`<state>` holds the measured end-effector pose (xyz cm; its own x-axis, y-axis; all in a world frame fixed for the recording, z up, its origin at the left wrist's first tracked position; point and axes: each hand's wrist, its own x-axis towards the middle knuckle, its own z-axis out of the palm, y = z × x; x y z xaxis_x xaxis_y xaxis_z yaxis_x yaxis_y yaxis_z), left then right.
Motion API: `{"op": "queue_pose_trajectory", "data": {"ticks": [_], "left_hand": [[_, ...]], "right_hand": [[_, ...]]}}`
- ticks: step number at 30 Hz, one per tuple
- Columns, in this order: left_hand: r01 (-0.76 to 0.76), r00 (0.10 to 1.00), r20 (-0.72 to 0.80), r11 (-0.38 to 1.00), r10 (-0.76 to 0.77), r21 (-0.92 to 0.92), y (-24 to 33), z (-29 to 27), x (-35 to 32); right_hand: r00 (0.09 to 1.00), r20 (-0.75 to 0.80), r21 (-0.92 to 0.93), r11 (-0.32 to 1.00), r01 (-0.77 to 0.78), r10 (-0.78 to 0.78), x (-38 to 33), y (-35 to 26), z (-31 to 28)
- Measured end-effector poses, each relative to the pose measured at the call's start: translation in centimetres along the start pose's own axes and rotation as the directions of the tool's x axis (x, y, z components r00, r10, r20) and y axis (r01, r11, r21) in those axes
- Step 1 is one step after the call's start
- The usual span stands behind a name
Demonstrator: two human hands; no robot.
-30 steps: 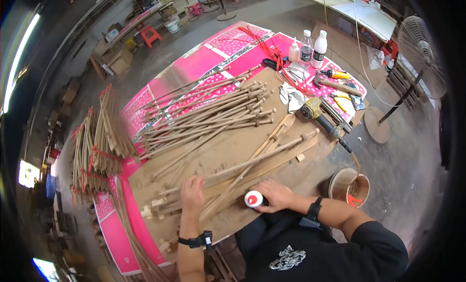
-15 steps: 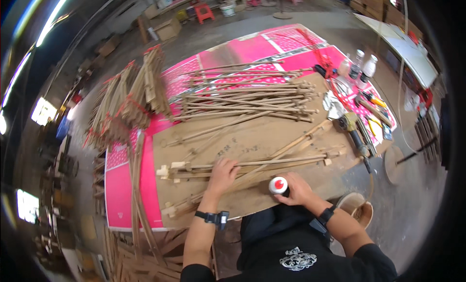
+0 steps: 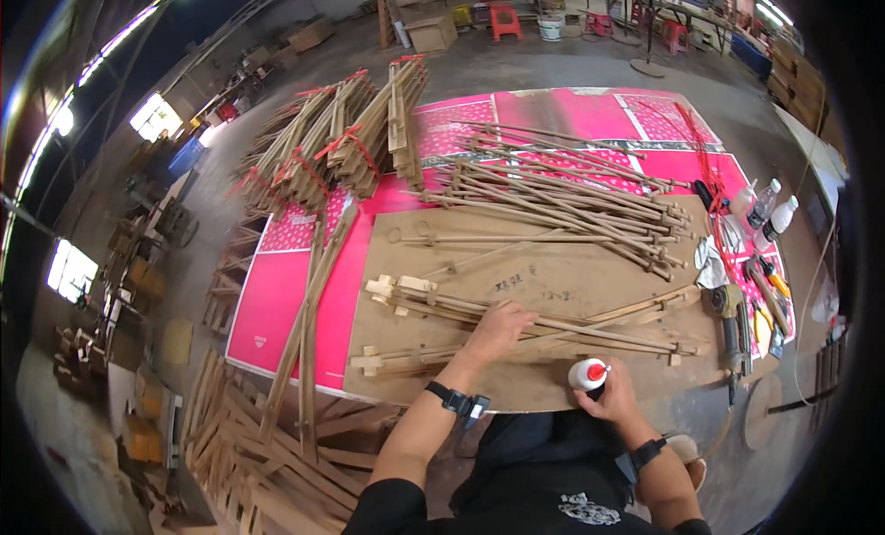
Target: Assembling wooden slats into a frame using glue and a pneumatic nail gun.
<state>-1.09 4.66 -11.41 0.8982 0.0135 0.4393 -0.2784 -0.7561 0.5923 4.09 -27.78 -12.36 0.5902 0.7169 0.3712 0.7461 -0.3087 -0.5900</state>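
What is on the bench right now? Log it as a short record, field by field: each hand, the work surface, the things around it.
left hand: palm down on the long wooden sticks, no closed grip
right hand: grip closed on a white glue bottle with a red tip
surface: brown board lying on pink sheets
far side: loose pile of sticks
left far: tied stick bundles
right edge: plastic bottles, power tool
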Motion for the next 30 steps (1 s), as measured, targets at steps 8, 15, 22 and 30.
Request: {"op": "queue_pose_trajectory", "data": {"ticks": [8,15,22,30], "left_hand": [[0.044,0.999,-0.012,0.999,-0.044,0.023,0.8,-0.6,-0.4],[0.055,0.998,-0.026,0.998,-0.054,0.014,-0.3,-1.2,-0.8],[0.031,0.999,-0.012,0.998,-0.030,0.063,-0.1,-1.4,-0.8],[-0.015,1.000,-0.014,1.000,0.014,-0.020,0.4,-0.9,0.0]], "right_hand": [[1.000,-0.011,-0.015,1.000,-0.007,0.007,0.1,-0.3,-0.2],[0.999,-0.032,-0.026,1.000,0.014,-0.015,0.0,0.0,0.2],[1.000,-0.002,-0.040,0.999,-0.011,0.011,0.0,0.3,0.3],[0.999,-0.041,-0.035,0.999,-0.008,0.007,-0.6,-0.2,-0.8]]}}
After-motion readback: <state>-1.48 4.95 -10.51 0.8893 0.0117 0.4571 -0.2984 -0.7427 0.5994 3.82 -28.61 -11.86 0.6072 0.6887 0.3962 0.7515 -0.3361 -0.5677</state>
